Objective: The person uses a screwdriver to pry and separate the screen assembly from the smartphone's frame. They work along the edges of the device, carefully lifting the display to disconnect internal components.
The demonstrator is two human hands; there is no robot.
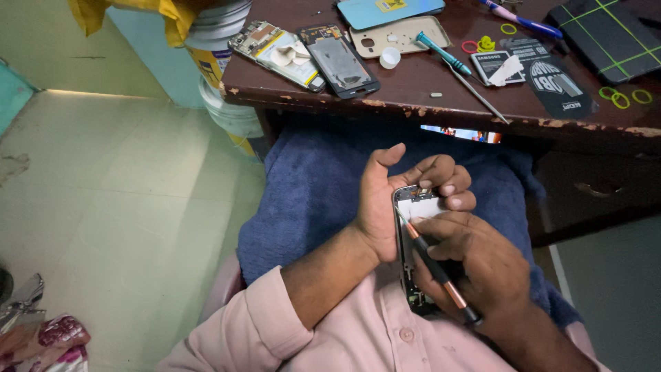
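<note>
My left hand cradles an opened phone frame over my lap, fingers curled around its top edge. Its white inner plate and a strip of circuit board show. My right hand grips a thin black and copper tool like a pen, with the tip resting on the phone's left edge near the top.
A worn brown table ahead carries a stripped phone body, a dark screen panel, a beige back cover, a teal-handled screwdriver, a battery and small rubber bands. A blue towel covers my lap. Stacked buckets stand at left.
</note>
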